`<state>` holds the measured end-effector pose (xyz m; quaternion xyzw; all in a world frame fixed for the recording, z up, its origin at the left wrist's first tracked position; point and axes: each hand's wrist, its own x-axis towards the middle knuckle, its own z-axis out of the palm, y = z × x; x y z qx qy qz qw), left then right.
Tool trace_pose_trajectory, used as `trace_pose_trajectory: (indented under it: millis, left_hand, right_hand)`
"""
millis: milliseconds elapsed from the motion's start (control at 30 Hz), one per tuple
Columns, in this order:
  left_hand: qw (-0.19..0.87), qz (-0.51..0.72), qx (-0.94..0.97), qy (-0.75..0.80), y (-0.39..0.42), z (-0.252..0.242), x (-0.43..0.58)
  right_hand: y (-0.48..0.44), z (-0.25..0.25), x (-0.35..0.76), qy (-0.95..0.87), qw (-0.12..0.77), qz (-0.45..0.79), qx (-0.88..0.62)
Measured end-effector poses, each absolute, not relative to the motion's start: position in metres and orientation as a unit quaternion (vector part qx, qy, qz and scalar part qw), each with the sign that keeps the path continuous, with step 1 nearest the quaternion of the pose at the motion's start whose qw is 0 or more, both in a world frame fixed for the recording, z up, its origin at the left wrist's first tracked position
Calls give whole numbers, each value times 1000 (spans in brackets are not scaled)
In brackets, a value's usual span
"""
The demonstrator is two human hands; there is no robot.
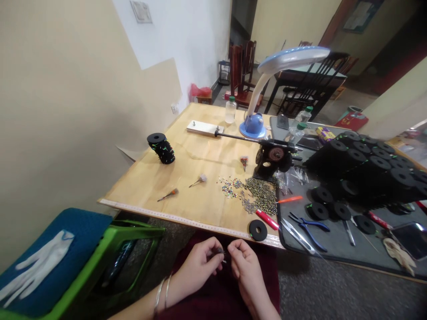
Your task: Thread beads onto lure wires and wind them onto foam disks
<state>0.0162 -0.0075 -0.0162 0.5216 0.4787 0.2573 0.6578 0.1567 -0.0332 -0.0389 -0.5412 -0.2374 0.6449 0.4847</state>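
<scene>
My left hand (200, 262) and my right hand (245, 262) meet over my lap, just below the near edge of the wooden table (187, 178). Both hands are closed in a pinch on a small dark piece (221, 252) between their fingertips; I cannot make out what it is. Thin bangles circle my left wrist. On the table above my hands lie a pile of small dark tubes (263, 195), scattered coloured beads (228, 186) and a black disc (258, 230) at the edge.
A black winding device (271, 158) with a long rod, a blue desk lamp (253, 124), a wrapped black spool (162, 149), stacked black spools (367, 169), blue pliers (308, 224) and scissors (296, 235) on a grey mat. A white glove (36, 266) lies on a blue stool at left.
</scene>
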Motion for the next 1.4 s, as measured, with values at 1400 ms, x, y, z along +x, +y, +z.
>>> trace_pose_trajectory:
  millis: [1400]
  left_hand:
    - [575,323,558,504,5,-9,10]
  right_hand:
    - [-35,-28,156,-422,395,589,-565]
